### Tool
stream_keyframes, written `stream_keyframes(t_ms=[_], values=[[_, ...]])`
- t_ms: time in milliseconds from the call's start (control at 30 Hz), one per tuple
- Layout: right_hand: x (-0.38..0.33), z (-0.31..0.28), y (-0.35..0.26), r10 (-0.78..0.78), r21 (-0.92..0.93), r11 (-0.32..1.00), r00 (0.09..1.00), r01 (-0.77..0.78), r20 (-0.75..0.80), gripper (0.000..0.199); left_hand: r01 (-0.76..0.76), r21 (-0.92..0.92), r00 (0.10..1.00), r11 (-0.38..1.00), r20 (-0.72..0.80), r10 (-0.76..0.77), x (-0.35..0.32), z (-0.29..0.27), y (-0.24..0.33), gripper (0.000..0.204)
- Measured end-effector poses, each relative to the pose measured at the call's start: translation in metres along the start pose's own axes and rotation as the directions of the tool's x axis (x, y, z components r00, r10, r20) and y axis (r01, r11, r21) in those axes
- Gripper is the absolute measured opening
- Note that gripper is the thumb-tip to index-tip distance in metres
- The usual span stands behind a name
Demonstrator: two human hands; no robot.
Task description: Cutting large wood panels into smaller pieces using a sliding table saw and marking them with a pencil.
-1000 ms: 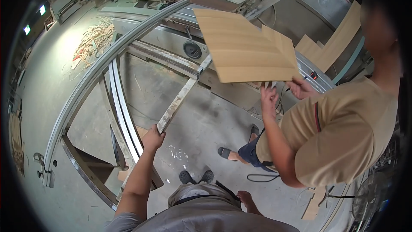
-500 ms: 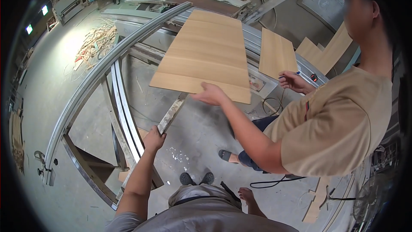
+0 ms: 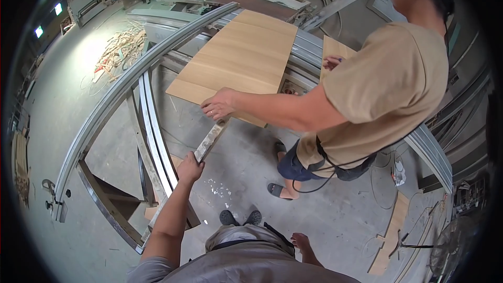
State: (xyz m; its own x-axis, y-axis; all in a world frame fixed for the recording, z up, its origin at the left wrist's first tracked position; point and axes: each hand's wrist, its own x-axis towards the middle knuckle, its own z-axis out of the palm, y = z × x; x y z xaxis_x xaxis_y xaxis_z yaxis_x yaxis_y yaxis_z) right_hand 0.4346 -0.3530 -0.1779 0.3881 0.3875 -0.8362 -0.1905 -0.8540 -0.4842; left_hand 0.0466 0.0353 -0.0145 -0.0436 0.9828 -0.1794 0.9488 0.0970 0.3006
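Note:
My left hand (image 3: 190,167) is closed around the near end of a worn, whitish bar (image 3: 210,139) that reaches out from the metal frame. My right hand (image 3: 300,241) hangs low beside my hip, fingers loosely bent and apart, with nothing visible in it. Beyond the bar lies a large wood-grain panel (image 3: 238,55), across the sliding table's rails. A co-worker's hand (image 3: 220,104) is on its near edge, just above the bar's far end. The co-worker's other hand (image 3: 332,62) is over a smaller wood-grain panel (image 3: 335,47), partly hidden by the arm.
A co-worker in a tan shirt (image 3: 387,73) stands close on my right. A curved-looking metal rail (image 3: 126,78) and frame beams occupy the left side. Wood scraps (image 3: 120,50) are heaped on the floor at far left. A wooden offcut (image 3: 390,236) and a fan (image 3: 450,246) are at lower right.
The co-worker has stepped left and forward, turning the large panel so its near edge swings left. Their hand has slid left along that edge. My hands have barely moved.

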Motion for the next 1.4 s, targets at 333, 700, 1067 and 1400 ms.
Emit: stream_keyframes(t_ms=[333, 700, 1067, 1400], values=[[-0.004, 0.003, 0.000, -0.008, -0.015, 1.000, 1.000, 0.008, -0.008, 0.027, -0.023, 0.002, 1.000, 1.000, -0.012, 0.023, -0.001, 0.002, -0.002, 0.046], [-0.002, -0.007, -0.002, -0.013, -0.044, 0.999, 1.000, 0.013, -0.020, 0.027, -0.020, -0.015, 1.000, 1.000, -0.013, 0.020, -0.002, -0.001, 0.001, 0.046], [-0.003, -0.005, -0.003, 0.010, -0.009, 1.000, 0.999, -0.010, -0.044, 0.026, -0.033, -0.028, 0.999, 0.999, -0.020, 0.033, -0.005, -0.001, 0.001, 0.045], [-0.008, 0.014, -0.004, 0.029, 0.020, 0.999, 0.999, -0.028, -0.033, 0.026, -0.055, -0.030, 0.998, 0.998, -0.017, 0.055, -0.001, -0.003, 0.001, 0.046]])
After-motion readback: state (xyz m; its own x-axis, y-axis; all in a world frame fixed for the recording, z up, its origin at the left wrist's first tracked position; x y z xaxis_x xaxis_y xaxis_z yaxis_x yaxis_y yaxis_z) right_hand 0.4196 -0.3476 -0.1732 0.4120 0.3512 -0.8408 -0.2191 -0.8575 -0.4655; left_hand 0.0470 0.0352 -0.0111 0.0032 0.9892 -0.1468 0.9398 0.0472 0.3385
